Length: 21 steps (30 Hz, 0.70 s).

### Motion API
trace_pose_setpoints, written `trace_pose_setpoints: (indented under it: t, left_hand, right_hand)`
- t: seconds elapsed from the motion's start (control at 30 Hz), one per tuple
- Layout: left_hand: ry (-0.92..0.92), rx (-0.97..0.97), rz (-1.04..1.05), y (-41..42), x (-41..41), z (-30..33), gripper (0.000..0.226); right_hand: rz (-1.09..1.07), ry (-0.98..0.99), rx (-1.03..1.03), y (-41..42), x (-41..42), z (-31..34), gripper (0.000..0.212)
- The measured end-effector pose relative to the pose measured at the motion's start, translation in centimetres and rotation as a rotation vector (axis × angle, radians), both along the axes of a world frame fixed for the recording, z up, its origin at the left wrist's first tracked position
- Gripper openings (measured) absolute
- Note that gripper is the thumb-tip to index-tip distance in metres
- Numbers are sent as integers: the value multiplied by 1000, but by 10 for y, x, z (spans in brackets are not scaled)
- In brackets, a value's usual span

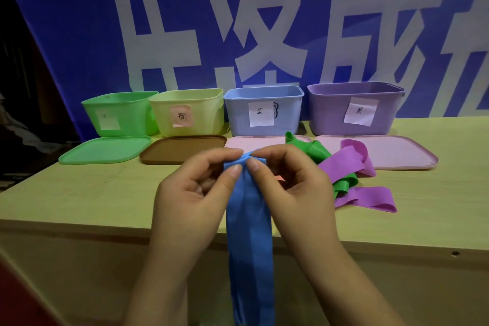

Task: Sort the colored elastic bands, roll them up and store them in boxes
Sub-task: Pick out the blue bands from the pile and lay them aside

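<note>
The far end of the blue band [248,219] is pinched between thumb and forefinger of both the left hand [190,193] and the right hand [293,188], side by side above the table [79,198]. The band's long axis runs from the fingertips toward the near edge, where it is draped over and hangs down. Rolling is judged to start at the pinched end and travel nearward. The blue box [264,111] stands straight beyond the hands, equally reachable by either. Green and purple bands [352,174] are left tangled at the right.
</note>
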State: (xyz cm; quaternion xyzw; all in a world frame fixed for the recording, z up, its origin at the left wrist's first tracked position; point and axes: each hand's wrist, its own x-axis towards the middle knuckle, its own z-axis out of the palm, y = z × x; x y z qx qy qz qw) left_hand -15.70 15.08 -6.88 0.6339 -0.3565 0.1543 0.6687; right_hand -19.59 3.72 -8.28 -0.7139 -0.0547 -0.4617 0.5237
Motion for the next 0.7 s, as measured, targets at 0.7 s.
trace_pose_setpoints:
  t: [0.7]
  left_hand:
    - [234,-90,-140,7,7,11,35]
  right_hand:
    - [431,248,148,-3,16,-32,17]
